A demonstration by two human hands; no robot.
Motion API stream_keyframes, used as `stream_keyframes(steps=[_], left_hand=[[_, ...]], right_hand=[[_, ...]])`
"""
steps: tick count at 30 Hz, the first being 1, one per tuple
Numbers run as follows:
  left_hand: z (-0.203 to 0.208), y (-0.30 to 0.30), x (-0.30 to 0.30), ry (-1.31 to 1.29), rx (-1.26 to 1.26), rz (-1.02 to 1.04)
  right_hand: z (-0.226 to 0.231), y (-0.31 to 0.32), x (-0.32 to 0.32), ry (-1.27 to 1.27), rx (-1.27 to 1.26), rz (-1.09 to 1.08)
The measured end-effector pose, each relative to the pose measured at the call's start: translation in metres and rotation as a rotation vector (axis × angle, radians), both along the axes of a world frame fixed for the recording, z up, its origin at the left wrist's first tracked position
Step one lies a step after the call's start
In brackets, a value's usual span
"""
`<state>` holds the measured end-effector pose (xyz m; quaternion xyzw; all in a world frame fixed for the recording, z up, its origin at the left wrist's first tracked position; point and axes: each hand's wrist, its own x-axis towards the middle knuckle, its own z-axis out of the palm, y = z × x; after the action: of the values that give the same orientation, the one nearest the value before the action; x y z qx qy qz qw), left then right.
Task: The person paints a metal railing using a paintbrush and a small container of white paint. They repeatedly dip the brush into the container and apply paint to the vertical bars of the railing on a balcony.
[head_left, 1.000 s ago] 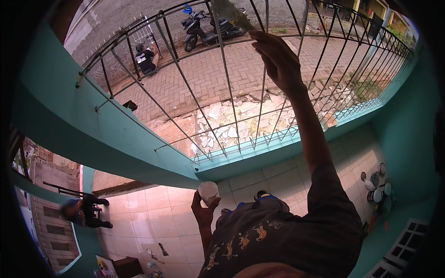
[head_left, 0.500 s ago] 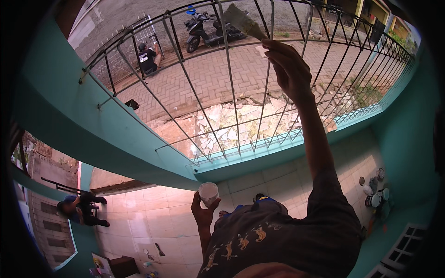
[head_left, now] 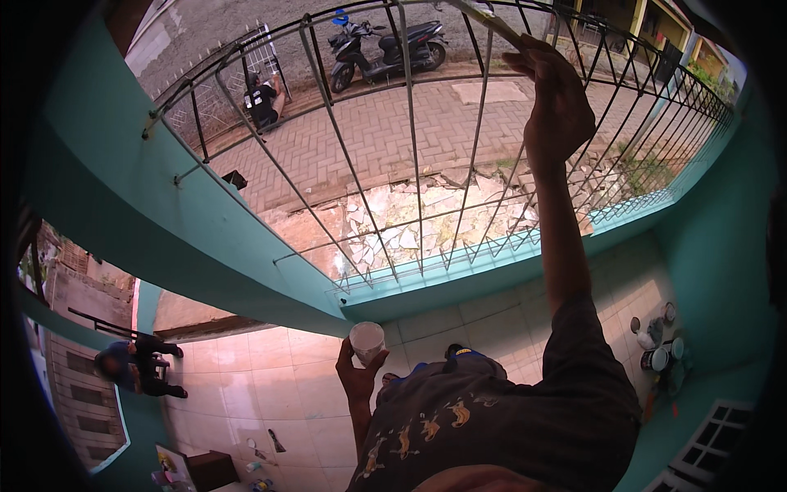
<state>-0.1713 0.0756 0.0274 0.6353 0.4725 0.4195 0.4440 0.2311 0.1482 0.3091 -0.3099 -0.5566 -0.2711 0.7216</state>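
Observation:
My raised right hand (head_left: 559, 115) grips the handle of a paintbrush (head_left: 492, 23) in front of the metal railing (head_left: 414, 148). The brush is seen nearly edge-on, and its far end runs up to the dark upper rim of the picture. Whether its bristles touch a bar cannot be made out. Low at my waist, my left hand (head_left: 359, 379) is wrapped round a small clear plastic cup (head_left: 367, 338). Something pale shows inside the cup, but its contents are not clear.
Under the railing runs a turquoise ledge (head_left: 426, 289). Beyond it lie broken tiles (head_left: 402, 225), a parked scooter (head_left: 385, 53) and a crouching person (head_left: 262, 102). Another person (head_left: 139, 365) sits at left. A scraper (head_left: 276, 441) lies on the floor; buckets (head_left: 660, 357) stand at right.
My right hand has moved up and to the right with the paintbrush, which has turned from broadside to nearly edge-on. My left hand and the cup have hardly moved.

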Motion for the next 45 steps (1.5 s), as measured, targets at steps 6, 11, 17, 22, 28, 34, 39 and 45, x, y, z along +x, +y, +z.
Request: stream_keyframes(steps=[6, 11, 17, 22, 28, 34, 39, 45], left_hand=[[-0.002, 0.002, -0.001, -0.027, -0.027, -0.005], [-0.004, 0.004, -0.004, -0.005, -0.009, -0.003], [0.003, 0.005, -0.002, -0.001, -0.025, -0.001], [-0.001, 0.006, -0.005, -0.012, -0.017, -0.003], [-0.004, 0.007, -0.006, -0.006, -0.027, 0.002], [-0.002, 0.007, -0.002, 0.003, -0.017, -0.017], [-0.003, 0.008, -0.001, -0.014, -0.030, -0.026], [-0.003, 0.006, 0.000, -0.008, -0.040, -0.034]], right_hand=[[0.006, 0.006, -0.012, 0.056, -0.091, 0.052], [0.013, 0.014, -0.017, 0.074, -0.026, 0.029], [0.002, 0.006, -0.031, 0.170, -0.075, 0.075], [0.010, 0.018, -0.025, 0.205, 0.011, 0.139], [0.001, 0.002, -0.021, 0.080, 0.148, -0.101], [-0.030, 0.004, -0.023, -0.132, -0.032, -0.317], [-0.029, -0.001, -0.017, -0.073, -0.016, -0.337], [-0.009, -0.001, -0.009, -0.123, 0.048, -0.394]])
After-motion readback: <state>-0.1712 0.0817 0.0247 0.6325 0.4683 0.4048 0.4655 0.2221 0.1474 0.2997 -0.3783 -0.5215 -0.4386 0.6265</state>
